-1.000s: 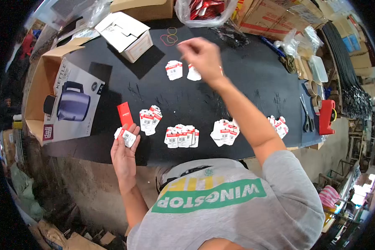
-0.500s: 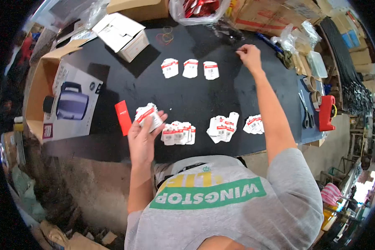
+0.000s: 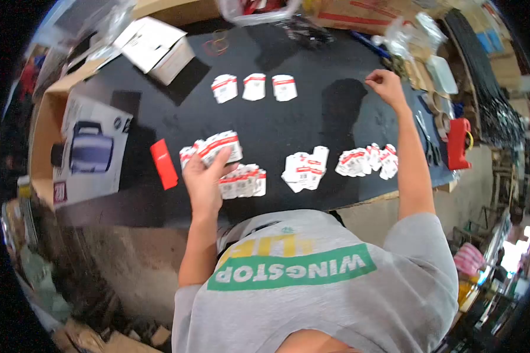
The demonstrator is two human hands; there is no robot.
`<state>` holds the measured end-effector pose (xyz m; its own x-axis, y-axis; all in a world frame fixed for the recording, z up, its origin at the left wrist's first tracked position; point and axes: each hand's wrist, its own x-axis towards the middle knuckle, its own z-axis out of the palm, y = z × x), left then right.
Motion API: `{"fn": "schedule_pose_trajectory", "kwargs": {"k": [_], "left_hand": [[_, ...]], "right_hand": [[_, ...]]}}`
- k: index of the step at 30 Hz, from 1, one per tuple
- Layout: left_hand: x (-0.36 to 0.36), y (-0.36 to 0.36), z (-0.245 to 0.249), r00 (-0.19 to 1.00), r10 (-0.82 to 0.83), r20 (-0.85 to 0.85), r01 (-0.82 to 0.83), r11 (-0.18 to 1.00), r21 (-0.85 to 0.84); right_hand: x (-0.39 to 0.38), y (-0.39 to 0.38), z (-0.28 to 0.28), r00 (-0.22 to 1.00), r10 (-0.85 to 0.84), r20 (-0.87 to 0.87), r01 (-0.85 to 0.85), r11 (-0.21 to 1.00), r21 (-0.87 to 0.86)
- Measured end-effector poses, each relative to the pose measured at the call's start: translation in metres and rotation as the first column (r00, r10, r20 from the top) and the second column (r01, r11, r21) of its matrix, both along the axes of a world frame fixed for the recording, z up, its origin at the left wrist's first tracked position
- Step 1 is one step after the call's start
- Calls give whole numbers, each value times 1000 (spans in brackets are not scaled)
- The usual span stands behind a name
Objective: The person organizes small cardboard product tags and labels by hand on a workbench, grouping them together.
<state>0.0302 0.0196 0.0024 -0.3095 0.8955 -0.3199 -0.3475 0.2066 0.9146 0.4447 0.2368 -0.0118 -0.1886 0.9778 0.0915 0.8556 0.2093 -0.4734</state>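
Note:
My left hand (image 3: 203, 181) grips a fanned stack of white tags with red bands (image 3: 222, 144), above the table's near left part. Just right of it lies a spread pile of similar tags (image 3: 250, 182). My right hand (image 3: 387, 88) hovers over the far right of the dark table, fingers pinched; whatever they hold, if anything, is too small to make out. Two more loose piles lie near the front edge, a middle pile (image 3: 305, 169) and a right pile (image 3: 359, 162). Farther back are three neat stacks: left (image 3: 224, 88), middle (image 3: 254, 87) and right (image 3: 284, 88).
A red card (image 3: 164, 164) lies left of my left hand. The kettle box (image 3: 94, 147) and a white carton (image 3: 157, 50) stand at the left. Scissors (image 3: 430, 141), tape rolls (image 3: 442, 125) and a red tool (image 3: 458, 144) lie at the right edge.
My right hand has moved right and slightly nearer. The tags in my left hand are now fanned out wider. The view has shifted, so the table items sit a little farther left and higher.

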Motion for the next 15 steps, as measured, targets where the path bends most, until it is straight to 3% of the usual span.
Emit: {"fn": "schedule_pose_trajectory", "kwargs": {"k": [6, 12, 15], "left_hand": [[3, 2, 4, 999, 47, 8, -47, 999, -7], [6, 4, 2, 999, 33, 30, -34, 998, 44], [7, 5, 7, 998, 30, 53, -33, 998, 51]], "right_hand": [[6, -8, 6, 997, -82, -1, 82, 995, 52], [-39, 12, -7, 988, 99, -117, -83, 988, 131], [-64, 22, -18, 990, 79, -118, -64, 990, 126]]}}
